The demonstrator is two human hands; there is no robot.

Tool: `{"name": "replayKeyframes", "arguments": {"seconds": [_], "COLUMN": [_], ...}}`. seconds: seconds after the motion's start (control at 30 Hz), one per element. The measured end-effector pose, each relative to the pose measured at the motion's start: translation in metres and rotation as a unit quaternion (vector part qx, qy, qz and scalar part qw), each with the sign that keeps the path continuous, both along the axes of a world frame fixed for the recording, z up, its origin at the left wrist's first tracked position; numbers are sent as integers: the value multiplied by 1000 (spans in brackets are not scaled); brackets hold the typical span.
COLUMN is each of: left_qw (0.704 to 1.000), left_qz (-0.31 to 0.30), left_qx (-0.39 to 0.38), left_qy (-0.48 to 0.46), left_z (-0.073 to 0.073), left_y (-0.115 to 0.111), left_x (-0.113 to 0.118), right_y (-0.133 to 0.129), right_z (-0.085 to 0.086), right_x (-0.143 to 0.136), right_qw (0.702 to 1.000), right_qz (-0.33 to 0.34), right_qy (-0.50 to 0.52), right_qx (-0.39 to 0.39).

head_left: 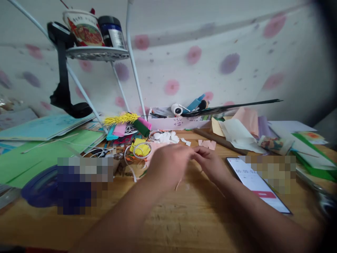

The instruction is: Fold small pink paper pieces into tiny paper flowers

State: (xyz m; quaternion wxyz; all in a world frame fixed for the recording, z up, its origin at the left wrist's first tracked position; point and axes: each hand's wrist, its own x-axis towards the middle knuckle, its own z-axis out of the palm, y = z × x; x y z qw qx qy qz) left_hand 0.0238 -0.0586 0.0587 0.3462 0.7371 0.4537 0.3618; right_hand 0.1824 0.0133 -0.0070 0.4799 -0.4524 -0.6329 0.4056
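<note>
Over the middle of the wooden table (168, 218), my left hand (170, 163) and my right hand (210, 163) meet at the fingertips. The left is curled and smeared by motion, its fingers turned away from me. Thumb and forefinger of the right are pinched together. A thin pale pink strip (178, 184) shows just below my left hand; its upper end is hidden. What lies between the fingertips is too small to make out. Beyond the hands are small pink paper pieces (207, 144), a heap of white paper pieces (165, 137) and yellow pieces (140, 147) beside a ring.
A lit phone (259, 186) lies right of my right forearm. Left stand a blue bowl (39, 188) and green sheets (15, 161). At the back are a white box (181, 123), black thin rods (237, 106), paper sheets (239, 135) and a white-legged rack (134, 66).
</note>
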Motion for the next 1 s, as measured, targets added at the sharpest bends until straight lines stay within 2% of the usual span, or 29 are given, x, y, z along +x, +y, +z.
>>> {"name": "replayKeyframes", "arguments": {"seconds": [0.07, 0.13, 0.17, 0.23, 0.33, 0.5, 0.6, 0.8, 1.0], "left_qw": [984, 957, 949, 939, 924, 913, 916, 935, 944], "left_qz": [61, 106, 106, 84, 108, 117, 128, 117, 154], "left_qx": [133, 185, 190, 184, 189, 206, 220, 202, 173], "left_qy": [102, 195, 228, 278, 313, 333, 309, 266, 237], "left_z": [-1, -17, -27, -45, -60, -65, -65, -60, -57], "left_y": [37, 64, 73, 79, 78, 82, 84, 81, 77], "left_x": [-17, -33, -39, -48, -52, -52, -53, -54, -52], "right_y": [0, 1, 2, 4, 5, 2, 1, 4, 3], "right_z": [1, -1, -2, -5, -8, -3, -1, -6, -8], "right_x": [-1, -2, -2, -1, -1, -3, -5, -3, -2], "right_qw": [1000, 999, 998, 998, 999, 998, 994, 994, 996], "right_qz": [-7, -30, -38, -42, -34, 8, 21, 29, 30], "right_qy": [-7, -20, -25, -32, -28, 55, 94, 95, 77], "right_qx": [25, 39, 36, 22, 7, -23, -44, -49, -35]}}
